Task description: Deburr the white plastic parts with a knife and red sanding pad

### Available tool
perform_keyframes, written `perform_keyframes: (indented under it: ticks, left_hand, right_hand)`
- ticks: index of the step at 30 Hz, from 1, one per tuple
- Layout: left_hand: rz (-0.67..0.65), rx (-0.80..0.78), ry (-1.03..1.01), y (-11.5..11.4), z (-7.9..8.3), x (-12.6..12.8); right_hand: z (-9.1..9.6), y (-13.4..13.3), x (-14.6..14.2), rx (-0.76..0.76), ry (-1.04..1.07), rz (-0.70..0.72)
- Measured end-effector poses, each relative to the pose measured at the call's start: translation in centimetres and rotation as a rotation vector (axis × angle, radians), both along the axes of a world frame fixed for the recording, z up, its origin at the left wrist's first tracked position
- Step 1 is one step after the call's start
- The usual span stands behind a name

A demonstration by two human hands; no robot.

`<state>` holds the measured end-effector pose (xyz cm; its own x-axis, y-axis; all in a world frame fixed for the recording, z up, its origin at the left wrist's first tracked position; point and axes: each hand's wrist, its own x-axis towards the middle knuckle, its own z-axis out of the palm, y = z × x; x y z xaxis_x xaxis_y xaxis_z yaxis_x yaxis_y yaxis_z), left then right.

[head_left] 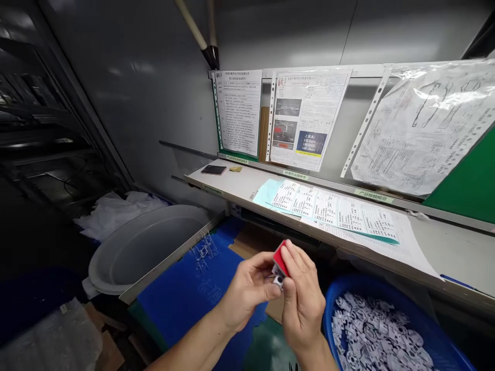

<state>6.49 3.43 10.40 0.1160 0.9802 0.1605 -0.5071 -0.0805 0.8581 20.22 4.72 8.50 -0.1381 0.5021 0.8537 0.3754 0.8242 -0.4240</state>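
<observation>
Small red block [280, 258] held tilted between both hands, above blue mat [181, 293]; long axis slanted, upper end pointed toward shelf [243, 180]. Small white plastic part [277, 281] pressed against block's underside, pointed downward. Left hand [247, 288] turned inward, fingers curled, thumb pressed beside white part. Right hand [303, 301] raised upright, fingers closed over red block. Blue bin [348, 293] filled with white plastic parts [375, 330] placed just right of hands.
</observation>
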Motion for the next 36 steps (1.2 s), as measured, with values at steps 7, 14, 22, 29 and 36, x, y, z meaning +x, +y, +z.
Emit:
perform_keyframes:
  ticks: [7, 14, 22, 29, 36]
  left_hand:
    - [0.119, 0.044, 0.139, 0.7, 0.6, -1.8]
    - [0.166, 0.226, 0.562, 1.0, 1.3, -1.6]
    - [0.138, 0.154, 0.490, 0.2, 1.4, -1.8]
    - [0.184, 0.069, 0.254, -0.6, 0.2, -3.2]
    - [0.118, 0.061, -0.023, 0.1, 0.3, 0.1]
  right_hand:
    - [-0.6, 0.1, 3.1, 0.048, -0.204, 0.024]
    - [1.2, 0.8, 3.7, 0.115, -0.357, 0.110]
    - [3.8, 2.2, 3.5, 0.259, -0.604, 0.190]
    - [-1.8, 1.7, 5.9, 0.057, -0.473, 0.052]
    - [-0.4, 0.7, -0.6, 0.062, 0.018, -0.015]
